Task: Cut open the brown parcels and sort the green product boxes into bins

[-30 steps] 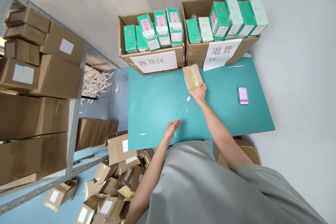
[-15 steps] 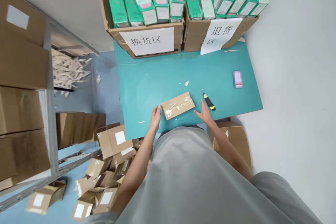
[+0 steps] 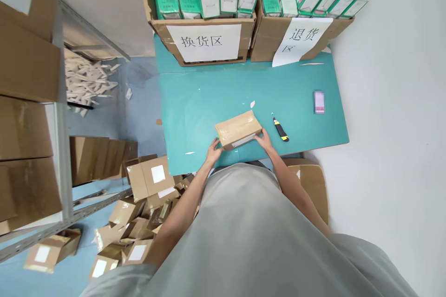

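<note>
A small taped cardboard parcel (image 3: 239, 128) rests near the front edge of the teal table (image 3: 195, 111), tilted up on its near edge. My left hand (image 3: 213, 151) grips its left end and my right hand (image 3: 265, 140) grips its right end, fingers curled on the box. A black and yellow utility knife (image 3: 280, 129) lies on the table just right of my right hand.
Two open cartons (image 3: 209, 41) (image 3: 296, 32) with white paper signs hold green product boxes at the table's back. A small card (image 3: 318, 101) lies at right. Opened boxes (image 3: 146, 209) litter the floor at left, beside a metal shelf (image 3: 28, 116) with cartons.
The parcel came from the table's back to the front edge. Both hands, open beside it half a second ago, now grip its ends and tip it up. The knife is uncovered.
</note>
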Motion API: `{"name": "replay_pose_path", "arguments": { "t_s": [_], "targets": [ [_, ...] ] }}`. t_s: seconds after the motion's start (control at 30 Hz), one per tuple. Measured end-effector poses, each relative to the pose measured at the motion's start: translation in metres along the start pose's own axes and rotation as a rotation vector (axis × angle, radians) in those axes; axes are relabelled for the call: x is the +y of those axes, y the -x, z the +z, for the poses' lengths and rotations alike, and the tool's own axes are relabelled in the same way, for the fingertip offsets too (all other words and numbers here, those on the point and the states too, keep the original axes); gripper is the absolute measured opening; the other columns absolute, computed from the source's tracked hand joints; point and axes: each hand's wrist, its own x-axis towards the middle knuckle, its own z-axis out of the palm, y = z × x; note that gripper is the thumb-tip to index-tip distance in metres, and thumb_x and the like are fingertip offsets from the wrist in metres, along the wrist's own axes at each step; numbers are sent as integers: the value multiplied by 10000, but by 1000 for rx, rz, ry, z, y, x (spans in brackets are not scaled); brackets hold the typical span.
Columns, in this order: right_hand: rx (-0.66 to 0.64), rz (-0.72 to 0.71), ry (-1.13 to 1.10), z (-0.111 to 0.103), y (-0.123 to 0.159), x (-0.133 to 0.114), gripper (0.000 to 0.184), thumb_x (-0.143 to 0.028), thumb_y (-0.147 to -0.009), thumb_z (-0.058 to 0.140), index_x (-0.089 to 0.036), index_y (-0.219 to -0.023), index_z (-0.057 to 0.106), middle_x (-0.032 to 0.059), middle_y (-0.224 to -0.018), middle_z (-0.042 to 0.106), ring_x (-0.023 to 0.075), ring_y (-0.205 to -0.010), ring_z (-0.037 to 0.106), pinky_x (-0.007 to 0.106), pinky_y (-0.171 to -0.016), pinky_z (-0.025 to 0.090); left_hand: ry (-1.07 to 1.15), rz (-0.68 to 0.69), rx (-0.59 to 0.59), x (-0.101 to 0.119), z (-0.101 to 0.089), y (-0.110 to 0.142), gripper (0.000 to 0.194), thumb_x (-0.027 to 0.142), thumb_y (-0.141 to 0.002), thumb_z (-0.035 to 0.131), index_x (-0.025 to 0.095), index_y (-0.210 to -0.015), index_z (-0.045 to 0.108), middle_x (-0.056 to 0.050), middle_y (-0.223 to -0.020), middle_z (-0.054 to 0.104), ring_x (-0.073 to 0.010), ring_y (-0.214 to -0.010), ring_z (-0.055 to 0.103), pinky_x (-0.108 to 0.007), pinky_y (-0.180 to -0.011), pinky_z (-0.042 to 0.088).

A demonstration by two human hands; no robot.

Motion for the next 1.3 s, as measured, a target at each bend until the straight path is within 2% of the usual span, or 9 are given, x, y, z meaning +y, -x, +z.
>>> {"name": "replay_pose_path", "arguments": {
  "t_s": [0.07, 0.2, 0.37, 0.47, 0.57, 0.67, 0.87, 1.07, 1.3],
  "targets": [
    [-2, -46, -17, -5, 7, -5, 479, -412, -895, 707, -229, -1333, 644, 138, -1468, 741, 284, -1412, 670, 443, -1195, 556, -21, 51, 12, 2, -8, 2, 364, 12, -696, 756, 248, -956, 854, -81, -1557, 715, -342, -1701, 385, -463, -1418, 268],
    [-19, -103, -65, -7, 21, -10, 491, -617, -929, 717, -240, -1236, 658, 153, -1389, 768, 296, -1319, 728, 414, -1125, 600, 20, 67, 56, 0, -14, 4, 139, 252, -916, 718, 223, -977, 840, -113, -1406, 790, -345, -1540, 577, -485, -1299, 450],
    [-42, -17, -58, 3, 27, 7, 642, -788, -855, 729, -223, -1160, 715, 168, -1333, 794, 313, -1268, 746, 432, -1067, 636, -106, 29, 96, -10, -14, -8, 356, 532, -978, 710, 192, -944, 807, -94, -1058, 849, -307, -1241, 733, -395, -1089, 577],
    [-67, 49, -172, -1, 25, 27, 711, -870, -891, 619, -225, -1151, 769, 163, -1303, 817, 341, -1238, 764, 459, -1005, 669, -159, 22, 91, -18, -23, -16, 476, 633, -974, 701, 170, -977, 807, -103, -1034, 848, -303, -1147, 771, -412, -1042, 605],
    [-77, 76, -205, -10, 23, 42, 704, -855, -932, 566, -230, -1144, 812, 163, -1262, 838, 357, -1180, 798, 509, -990, 681, -223, 60, 103, -26, -35, -18, 472, 589, -985, 682, 156, -1108, 825, -138, -1168, 856, -303, -1143, 793, -466, -1086, 613],
    [-106, 47, -157, -12, 22, 48, 530, -673, -873, 732, -226, -1138, 839, 152, -1230, 856, 351, -1178, 804, 534, -1030, 671, -269, 75, 120, -33, -41, -13, 364, 404, -895, 780, 164, -1160, 843, -148, -1256, 851, -315, -1182, 797, -508, -1175, 583],
    [-130, 2, -137, -4, 19, 42, 401, -424, -743, 845, -201, -1076, 869, 134, -1238, 863, 349, -1134, 815, 563, -1125, 631, -271, 137, 143, -39, -32, 3, 489, 171, -775, 770, 154, -1258, 840, -147, -1353, 831, -344, -1292, 775, -520, -1200, 592],
    [-98, -154, -114, -20, 19, 15, 523, -617, -794, 872, -185, -1086, 903, 133, -1266, 844, 338, -1157, 797, 471, -1083, 658, -242, 261, 228, -19, -20, 9, 405, 367, -807, 871, 155, -1151, 866, -149, -1232, 845, -324, -1170, 804, -489, -1102, 646],
    [61, -268, 66, -26, 18, -13, 542, -686, -967, 729, -201, -1090, 937, 117, -1021, 875, 327, -972, 810, 450, -947, 655, -334, 464, 278, 21, -16, 7, 491, 594, -885, 842, 169, -1123, 905, -119, -1097, 859, -285, -1021, 796, -430, -997, 646]
  ]
}}
